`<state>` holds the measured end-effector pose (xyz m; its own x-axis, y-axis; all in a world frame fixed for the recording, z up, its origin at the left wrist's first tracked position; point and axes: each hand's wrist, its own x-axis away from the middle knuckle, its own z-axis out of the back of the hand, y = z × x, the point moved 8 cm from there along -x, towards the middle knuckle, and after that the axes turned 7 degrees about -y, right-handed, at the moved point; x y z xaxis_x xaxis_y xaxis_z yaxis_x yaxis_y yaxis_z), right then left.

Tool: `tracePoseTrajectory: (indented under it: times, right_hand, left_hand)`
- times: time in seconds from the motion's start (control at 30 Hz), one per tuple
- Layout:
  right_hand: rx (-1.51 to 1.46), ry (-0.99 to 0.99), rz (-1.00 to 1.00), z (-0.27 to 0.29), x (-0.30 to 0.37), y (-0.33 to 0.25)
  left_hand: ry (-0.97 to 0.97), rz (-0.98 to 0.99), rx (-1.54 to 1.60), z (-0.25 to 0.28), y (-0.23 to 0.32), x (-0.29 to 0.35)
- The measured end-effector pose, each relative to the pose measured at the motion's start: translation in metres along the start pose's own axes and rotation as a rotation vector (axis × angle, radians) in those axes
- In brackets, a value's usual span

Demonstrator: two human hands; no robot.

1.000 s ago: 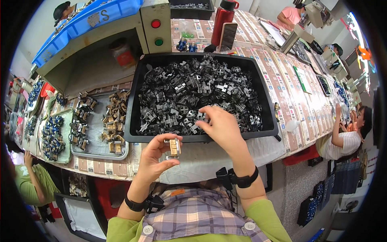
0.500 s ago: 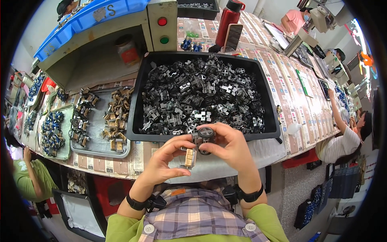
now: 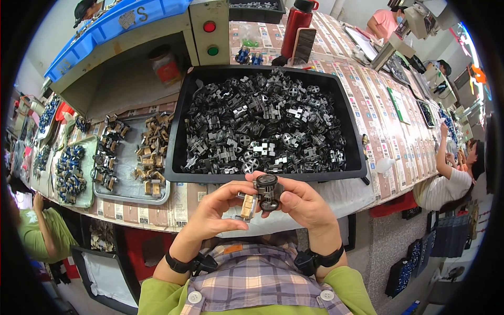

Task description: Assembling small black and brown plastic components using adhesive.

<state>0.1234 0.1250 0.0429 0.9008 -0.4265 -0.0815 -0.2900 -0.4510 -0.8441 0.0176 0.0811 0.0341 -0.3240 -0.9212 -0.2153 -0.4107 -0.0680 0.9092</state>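
Observation:
Above the table's front edge, my left hand (image 3: 216, 206) pinches a small tan seat-like part (image 3: 247, 206) with a silvery edge. My right hand (image 3: 311, 203) grips a dark miniature chassis (image 3: 268, 192) with round wheels, its thumb on the right side. The two pieces are side by side; whether they touch or are joined is unclear. Left fingertips partly hide behind the chassis. Just beyond both hands lies a large black bin (image 3: 315, 177) heaped with similar dark wheeled parts (image 3: 262, 121).
Left of the bin, a metal tray (image 3: 129, 157) holds tan parts (image 3: 152, 160) and dark ones; a second tray has blue-and-silver pieces (image 3: 71, 173). A machine housing with red and green buttons (image 3: 212, 50) stands behind. A red bottle (image 3: 296, 29) and phone (image 3: 304, 46) stand farther back. Co-workers sit around.
My right hand has moved slightly right and down, and its fingers have shifted around the chassis, which has turned. The left hand keeps the tan part in nearly the same place.

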Motion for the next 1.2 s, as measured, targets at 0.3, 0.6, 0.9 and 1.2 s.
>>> tracePoseTrajectory:
  times: [0.3, 0.6, 0.9, 1.2]
  right_hand:
    - [-0.160, 0.056, 0.006, -0.001, 0.000, 0.003]
    - [-0.043, 0.180, 0.087, 0.013, 0.004, 0.004]
    - [-0.014, 0.276, 0.216, -0.001, 0.010, -0.021]
    - [0.146, 0.321, 0.269, -0.008, 0.015, -0.028]
  left_hand:
    - [0.027, -0.020, -0.079, 0.002, -0.002, 0.000]
    - [0.139, 0.039, -0.349, 0.002, 0.005, 0.000]
    - [0.172, -0.081, -0.204, 0.005, 0.013, 0.001]
    - [0.077, -0.129, 0.185, 0.001, 0.005, 0.000]
